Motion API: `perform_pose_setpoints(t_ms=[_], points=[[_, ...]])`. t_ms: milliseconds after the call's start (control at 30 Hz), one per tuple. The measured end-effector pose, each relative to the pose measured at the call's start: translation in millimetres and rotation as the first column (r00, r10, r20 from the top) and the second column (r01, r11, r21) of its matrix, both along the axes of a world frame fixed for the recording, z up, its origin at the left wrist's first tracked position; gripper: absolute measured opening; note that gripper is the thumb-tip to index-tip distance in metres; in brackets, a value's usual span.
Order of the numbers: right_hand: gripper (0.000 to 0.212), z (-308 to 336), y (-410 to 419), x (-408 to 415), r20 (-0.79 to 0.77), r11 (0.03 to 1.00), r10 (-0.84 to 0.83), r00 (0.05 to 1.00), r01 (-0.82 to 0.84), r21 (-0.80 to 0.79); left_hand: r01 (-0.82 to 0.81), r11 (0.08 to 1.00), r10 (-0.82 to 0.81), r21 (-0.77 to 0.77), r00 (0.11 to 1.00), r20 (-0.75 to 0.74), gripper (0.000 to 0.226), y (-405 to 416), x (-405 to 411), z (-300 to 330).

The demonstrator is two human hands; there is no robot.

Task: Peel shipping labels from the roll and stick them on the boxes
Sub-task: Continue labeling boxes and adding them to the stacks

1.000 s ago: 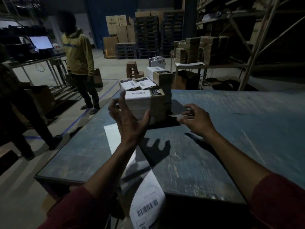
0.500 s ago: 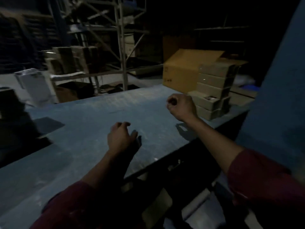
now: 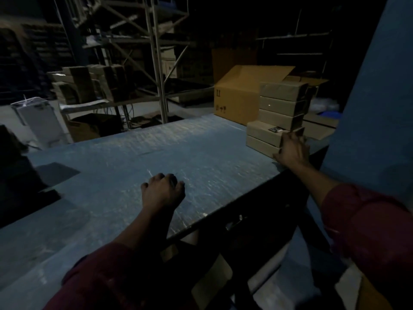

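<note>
While my left hand [image 3: 162, 191] rests curled and empty on the desk [image 3: 125, 157] for balance, my right hand [image 3: 291, 151] fingers grip the lower boxes [image 3: 263, 136], ready to fetch one for labelling.

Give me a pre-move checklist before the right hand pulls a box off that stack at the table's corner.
1. Right hand on the stack of small boxes: ok, it touches the lower boxes at their near end.
2. Firm grip on one box: cannot tell, fingers are hidden in the dark.
3. Left hand free: ok, it rests on the table, fingers curled, holding nothing.
4. Upper boxes steady: cannot tell, three sit above the hand.
5. Table space for the box: ok, bare blue top between the hands.
6. Label roll within reach: not ok, none in view.
</note>
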State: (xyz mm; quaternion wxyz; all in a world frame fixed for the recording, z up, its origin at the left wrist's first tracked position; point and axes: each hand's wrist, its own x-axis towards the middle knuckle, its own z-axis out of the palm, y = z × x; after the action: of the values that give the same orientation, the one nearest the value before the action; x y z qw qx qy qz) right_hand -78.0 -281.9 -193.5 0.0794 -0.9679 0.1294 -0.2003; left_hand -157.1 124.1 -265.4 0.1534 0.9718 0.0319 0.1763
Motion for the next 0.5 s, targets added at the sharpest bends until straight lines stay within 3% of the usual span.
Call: perform_pose_setpoints(t_ms=[233,400,500], points=[[0.086,-24,11,32,0.171,0.925,-0.051,0.984,-0.018,0.380,-0.017,1.000,0.018,0.022,0.999,-0.033,0.044,-4,-2,2],[0.059,-29,36,43,0.323,0.906,-0.079,0.943,-0.067,0.418,-0.005,1.000,0.005,0.026,1.000,-0.011,0.043,-4,-2,0],[0.041,-28,47,45,0.317,0.902,-0.077,0.945,-0.069,0.426,-0.006,0.999,0.006,0.033,1.000,-0.001,0.043,-4,-1,-1]])
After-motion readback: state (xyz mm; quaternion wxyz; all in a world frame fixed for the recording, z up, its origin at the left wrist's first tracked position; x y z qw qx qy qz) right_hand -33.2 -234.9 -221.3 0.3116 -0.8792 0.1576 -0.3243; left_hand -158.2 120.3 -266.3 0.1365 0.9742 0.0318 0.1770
